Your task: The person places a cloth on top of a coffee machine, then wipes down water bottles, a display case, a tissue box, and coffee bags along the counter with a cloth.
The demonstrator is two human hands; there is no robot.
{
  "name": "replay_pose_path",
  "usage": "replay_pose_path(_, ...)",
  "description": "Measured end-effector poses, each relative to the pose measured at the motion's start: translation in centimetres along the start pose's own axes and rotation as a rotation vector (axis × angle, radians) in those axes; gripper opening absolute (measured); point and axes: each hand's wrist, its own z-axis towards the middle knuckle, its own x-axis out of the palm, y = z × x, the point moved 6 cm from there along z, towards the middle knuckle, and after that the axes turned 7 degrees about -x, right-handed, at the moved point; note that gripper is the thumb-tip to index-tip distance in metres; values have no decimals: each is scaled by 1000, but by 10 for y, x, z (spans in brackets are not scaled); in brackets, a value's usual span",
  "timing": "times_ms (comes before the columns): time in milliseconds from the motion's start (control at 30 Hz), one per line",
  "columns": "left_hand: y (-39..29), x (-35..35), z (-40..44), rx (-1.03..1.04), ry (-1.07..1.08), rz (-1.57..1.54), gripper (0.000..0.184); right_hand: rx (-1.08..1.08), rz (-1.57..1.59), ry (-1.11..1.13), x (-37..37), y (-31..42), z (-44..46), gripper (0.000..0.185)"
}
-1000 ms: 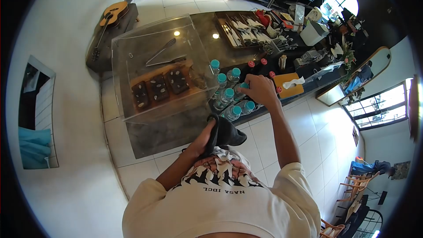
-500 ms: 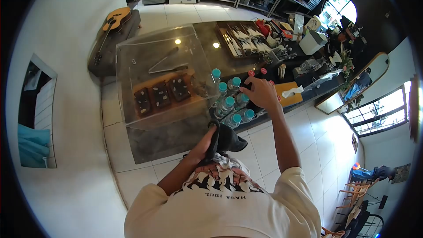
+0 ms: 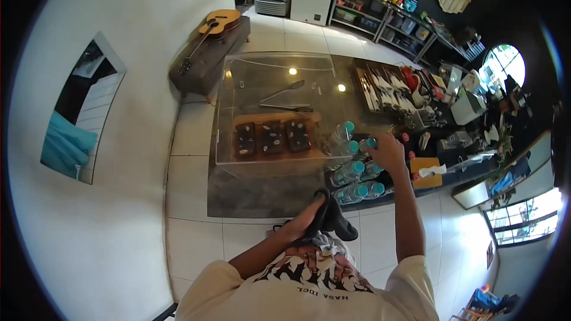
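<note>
Clear plastic bottles with teal caps stand in a cluster at the counter's front right. My right hand reaches over them, fingers closed at the teal cap of one bottle in the back part of the cluster. Red bottle caps show just right of that hand. Low in front of my shirt, my left hand is closed on a soft-looking black item; its exact kind is unclear and its fingers are partly hidden.
A clear display case covers dark brownies on a wooden board, with tongs behind. A cutlery tray and an orange-brown board with a tissue are to the right. A guitar rests on a bench.
My right hand has shifted from near the red caps to a teal-capped bottle. The view has turned, so the counter sits farther right and lower. My left hand keeps the black item.
</note>
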Motion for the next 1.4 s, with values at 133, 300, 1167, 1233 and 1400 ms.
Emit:
replay_pose_path(133,1,-3,-8,2,80,-53,49,-46,-46,-66,0,-2,-5,39)
replay_pose_path(300,-9,11,-28,10,-38,-45,49,-15,-17,-21,-2,4,-4,38)
replay_pose_path(1167,-20,16,-42,63,-80,17,58,-322,202,-949,-107,23,-62,34)
replay_pose_path(1233,-13,8,-38,44,-57,-5,58,-303,227,-1042,-130,27,-86,33)
replay_pose_path(1400,-20,48,-54,126,121,44,39,-229,688,-1260,-156,5,-166,34)
